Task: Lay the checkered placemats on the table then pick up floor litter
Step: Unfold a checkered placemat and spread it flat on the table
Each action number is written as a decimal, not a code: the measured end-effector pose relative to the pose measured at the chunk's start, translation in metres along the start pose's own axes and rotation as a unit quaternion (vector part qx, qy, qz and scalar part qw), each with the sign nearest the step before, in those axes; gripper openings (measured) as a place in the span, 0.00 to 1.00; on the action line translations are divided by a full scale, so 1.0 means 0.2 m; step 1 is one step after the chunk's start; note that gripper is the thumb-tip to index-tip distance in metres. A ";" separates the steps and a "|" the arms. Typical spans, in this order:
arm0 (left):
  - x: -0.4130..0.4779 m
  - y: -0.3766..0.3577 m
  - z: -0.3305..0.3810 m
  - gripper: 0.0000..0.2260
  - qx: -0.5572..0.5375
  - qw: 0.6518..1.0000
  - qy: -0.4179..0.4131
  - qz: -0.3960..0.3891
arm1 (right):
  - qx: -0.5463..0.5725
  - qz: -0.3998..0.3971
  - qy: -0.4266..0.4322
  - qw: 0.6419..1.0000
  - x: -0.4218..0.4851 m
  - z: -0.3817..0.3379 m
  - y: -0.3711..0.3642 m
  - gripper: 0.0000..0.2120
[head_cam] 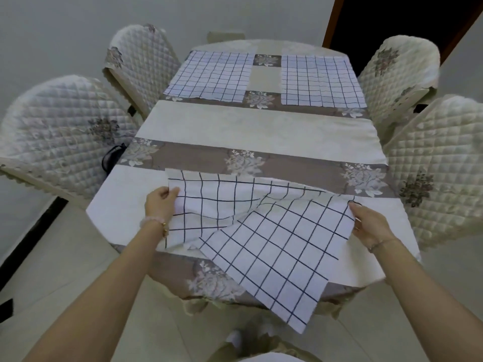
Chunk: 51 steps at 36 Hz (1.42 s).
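The near placemat [209, 205] lies rumpled at this end of the counter [261, 131]. The left grip [160, 202] is closed on its left edge, thumb and fingers pinching the cloth. Across it lies a slanted placemat [274, 252], set at an angle, with its lower corner hanging off the counter's near edge. The right grip [371, 226] has its right-hand corner, and the fingers look closed on the cloth, though the fold partly hides them.

At the far end, the far left placemat [209, 77] and the far right placemat [321, 82] lie flat and square, a strip of flowered tablecloth between them. So I'd say two of the four are done, and the two near ones are yet to be pulled apart and straightened.

Four quilted chairs [60, 137] stand round the counter. The litter part looks untouched. The pale floor [65, 257] shows on both sides, and I can't make out any litter on it from here.

There is no brand, label or lettering anywhere that I can read.
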<state>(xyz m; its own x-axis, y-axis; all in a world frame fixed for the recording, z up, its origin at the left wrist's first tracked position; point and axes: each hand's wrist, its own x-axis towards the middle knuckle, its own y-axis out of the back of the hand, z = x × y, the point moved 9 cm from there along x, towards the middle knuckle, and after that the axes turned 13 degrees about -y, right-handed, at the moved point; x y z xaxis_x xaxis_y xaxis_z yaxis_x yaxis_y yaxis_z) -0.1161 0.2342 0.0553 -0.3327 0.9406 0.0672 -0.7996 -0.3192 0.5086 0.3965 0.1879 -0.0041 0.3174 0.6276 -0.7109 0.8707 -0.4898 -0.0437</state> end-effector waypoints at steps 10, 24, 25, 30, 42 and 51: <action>0.13 0.11 -0.04 0.10 0.046 0.999 0.021 0.003 | -0.230 0.016 0.076 0.970 0.12 -0.23 -0.14 0.16; 0.08 0.03 -0.27 0.12 -0.058 0.987 0.152 0.008 | -0.167 -0.110 -0.058 0.978 0.11 0.15 -0.14 0.16; 0.08 0.03 -0.27 0.12 -0.073 0.985 0.159 -0.003 | -0.166 -0.112 -0.052 0.978 0.10 0.16 -0.13 0.14; 0.02 0.02 -0.31 0.15 -0.147 0.970 0.173 -0.091 | -0.187 -0.122 -0.035 0.974 0.04 0.20 -0.12 0.10; -0.09 0.11 -0.18 0.05 -0.025 0.990 0.007 -0.137 | -0.172 -0.053 0.031 0.983 -0.14 0.14 -0.09 0.09; 0.01 0.29 0.13 0.10 -0.126 0.989 -0.062 -0.045 | -0.073 -0.020 0.115 0.990 -0.34 -0.09 0.05 0.09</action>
<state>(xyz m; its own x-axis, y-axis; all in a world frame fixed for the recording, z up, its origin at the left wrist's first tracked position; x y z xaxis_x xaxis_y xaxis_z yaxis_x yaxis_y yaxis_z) -0.1505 0.2208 0.1065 -0.2027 0.9687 0.1434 -0.9275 -0.2369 0.2892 0.3907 0.1509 0.0561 0.3447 0.7741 -0.5310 0.9238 -0.3802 0.0456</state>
